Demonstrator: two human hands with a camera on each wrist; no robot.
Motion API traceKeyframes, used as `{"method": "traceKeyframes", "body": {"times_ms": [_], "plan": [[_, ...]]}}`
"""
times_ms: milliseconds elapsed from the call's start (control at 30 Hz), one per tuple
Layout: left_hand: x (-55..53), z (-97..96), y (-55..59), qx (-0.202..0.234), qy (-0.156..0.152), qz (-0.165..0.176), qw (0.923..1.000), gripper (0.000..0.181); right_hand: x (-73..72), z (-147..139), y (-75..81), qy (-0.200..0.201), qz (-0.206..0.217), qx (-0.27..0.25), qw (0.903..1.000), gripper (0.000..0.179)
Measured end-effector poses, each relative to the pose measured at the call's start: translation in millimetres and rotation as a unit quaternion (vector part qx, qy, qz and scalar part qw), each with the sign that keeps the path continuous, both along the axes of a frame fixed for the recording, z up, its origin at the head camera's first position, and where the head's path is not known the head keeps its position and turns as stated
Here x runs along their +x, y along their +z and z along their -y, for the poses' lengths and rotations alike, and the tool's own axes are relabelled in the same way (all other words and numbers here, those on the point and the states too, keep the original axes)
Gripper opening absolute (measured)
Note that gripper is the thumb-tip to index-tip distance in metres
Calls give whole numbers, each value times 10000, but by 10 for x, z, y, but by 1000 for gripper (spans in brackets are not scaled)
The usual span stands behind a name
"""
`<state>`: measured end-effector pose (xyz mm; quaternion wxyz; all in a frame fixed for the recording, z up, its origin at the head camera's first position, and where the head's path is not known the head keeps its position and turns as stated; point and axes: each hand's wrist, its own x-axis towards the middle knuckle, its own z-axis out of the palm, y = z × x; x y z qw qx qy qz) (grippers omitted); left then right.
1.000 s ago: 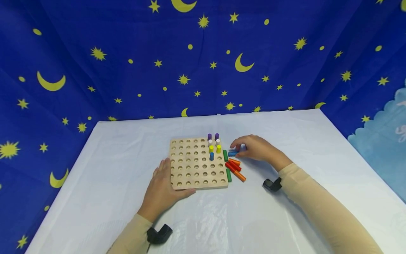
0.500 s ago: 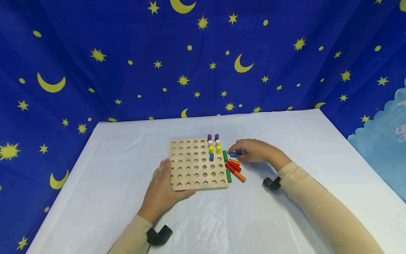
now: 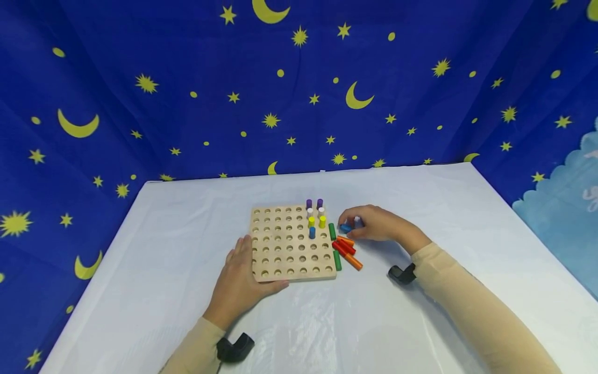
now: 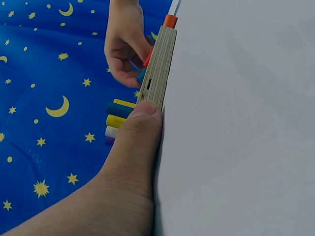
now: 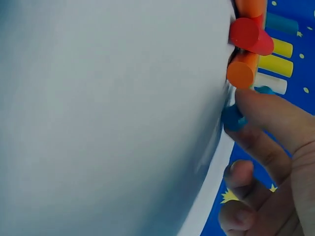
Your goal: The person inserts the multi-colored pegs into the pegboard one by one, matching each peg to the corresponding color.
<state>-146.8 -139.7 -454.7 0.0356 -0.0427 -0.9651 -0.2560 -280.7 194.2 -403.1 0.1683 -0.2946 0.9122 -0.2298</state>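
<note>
A square wooden pegboard (image 3: 280,244) lies on the white table. My left hand (image 3: 238,280) rests against its near left corner, fingers stretched along the left side and thumb (image 4: 140,128) on the front edge. Purple, white and yellow pegs stand in pairs in the board's two rightmost columns, with one blue peg (image 3: 312,232) below them. Right of the board, my right hand (image 3: 374,222) pinches another blue peg (image 5: 233,118) between thumb and index finger; the other fingers curl loosely. Part of that peg is hidden by the thumb.
Beside the board's right edge lie two green pegs (image 3: 337,261), and orange pegs (image 3: 353,261) and red pegs (image 3: 345,246) heaped together. Behind the table hangs a blue curtain (image 3: 299,104) with yellow moons and stars. Black wrist mounts (image 3: 402,274) sit on both sleeves.
The right hand's fingers have closed in on the loose blue peg, which has turned and shifted slightly within them. The left hand and the board stay in place.
</note>
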Motion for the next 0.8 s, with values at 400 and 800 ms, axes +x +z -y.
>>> {"method": "traceKeyframes", "body": {"times_ms": [400, 800], "plan": [[-2, -3, 5, -55, 10, 34, 10000, 142, 126, 140, 6, -414, -163, -1507, 9876, 28], [-15, 2, 6, -50, 12, 79, 10000, 141, 220, 390, 5, -347, -480, -1298, 9898, 27]]}}
